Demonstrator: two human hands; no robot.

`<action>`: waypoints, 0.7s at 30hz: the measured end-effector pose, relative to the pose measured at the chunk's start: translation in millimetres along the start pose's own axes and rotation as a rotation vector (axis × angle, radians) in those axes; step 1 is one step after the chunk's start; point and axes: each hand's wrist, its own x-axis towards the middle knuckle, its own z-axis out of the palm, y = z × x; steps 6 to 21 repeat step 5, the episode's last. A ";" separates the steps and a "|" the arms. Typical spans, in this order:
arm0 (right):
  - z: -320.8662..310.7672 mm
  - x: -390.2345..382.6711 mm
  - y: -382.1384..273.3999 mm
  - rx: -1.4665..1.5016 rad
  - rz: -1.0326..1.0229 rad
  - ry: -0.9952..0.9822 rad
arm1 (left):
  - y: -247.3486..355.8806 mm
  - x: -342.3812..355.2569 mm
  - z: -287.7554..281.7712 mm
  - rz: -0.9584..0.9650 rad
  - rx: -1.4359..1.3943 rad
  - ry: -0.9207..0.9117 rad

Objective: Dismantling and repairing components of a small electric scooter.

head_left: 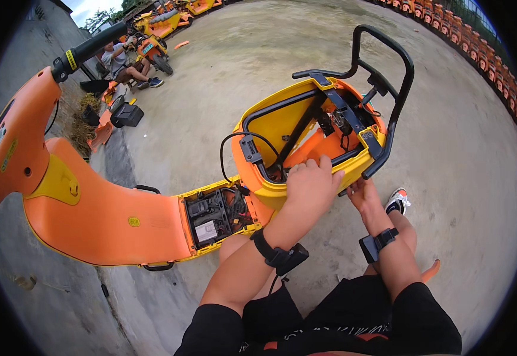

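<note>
An orange and yellow electric scooter [116, 213] stands before me, its seat off and the hollow rear body open at the top. My left hand [313, 185] bends over the near rim of the yellow body panel [270, 191], fingers curled at the edge. Lower down and to the right, my right hand [365, 196] is at the outer underside of that panel, fingers bent upward; whatever they grip is hidden. Inside the cavity are a black frame tube [300, 127], wiring and a metal part [340, 121]. A black cable [224, 148] loops over the left rim.
A black tubular rear rack [409, 89] rises at the back. The floorboard compartment [202, 207] is uncovered, showing wires and a silver box. Another person [122, 62] sits by a scooter at far left, near loose panels and a black box [127, 115]. Parked scooters line the far right.
</note>
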 end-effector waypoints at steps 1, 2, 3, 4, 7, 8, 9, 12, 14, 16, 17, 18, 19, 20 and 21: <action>4.0 0.6 0.5 -0.008 0.009 -0.010 | 0.4 0.2 -1.6 -0.015 0.004 -0.009; 2.2 3.1 0.5 0.000 0.008 -0.006 | 1.8 0.7 -3.0 -0.029 0.006 -0.016; 0.8 5.5 1.1 0.009 0.000 -0.003 | 2.5 0.6 -2.8 -0.021 0.008 -0.021; -1.2 6.9 2.7 0.017 -0.007 0.000 | 3.0 0.4 -2.3 -0.031 0.012 -0.035; -3.1 9.0 5.3 0.029 -0.013 -0.015 | 2.8 1.3 -0.9 -0.040 0.017 -0.047; -3.1 9.0 5.3 0.029 -0.013 -0.015 | 2.8 1.3 -0.9 -0.040 0.017 -0.047; -3.1 9.0 5.3 0.029 -0.013 -0.015 | 2.8 1.3 -0.9 -0.040 0.017 -0.047; -3.1 9.0 5.3 0.029 -0.013 -0.015 | 2.8 1.3 -0.9 -0.040 0.017 -0.047; -3.1 9.0 5.3 0.029 -0.013 -0.015 | 2.8 1.3 -0.9 -0.040 0.017 -0.047; -3.1 9.0 5.3 0.029 -0.013 -0.015 | 2.8 1.3 -0.9 -0.040 0.017 -0.047; -3.1 9.0 5.3 0.029 -0.013 -0.015 | 2.8 1.3 -0.9 -0.040 0.017 -0.047; -3.1 9.0 5.3 0.029 -0.013 -0.015 | 2.8 1.3 -0.9 -0.040 0.017 -0.047; -3.1 9.0 5.3 0.029 -0.013 -0.015 | 2.8 1.3 -0.9 -0.040 0.017 -0.047; -3.1 9.0 5.3 0.029 -0.013 -0.015 | 2.8 1.3 -0.9 -0.040 0.017 -0.047; -3.1 9.0 5.3 0.029 -0.013 -0.015 | 2.8 1.3 -0.9 -0.040 0.017 -0.047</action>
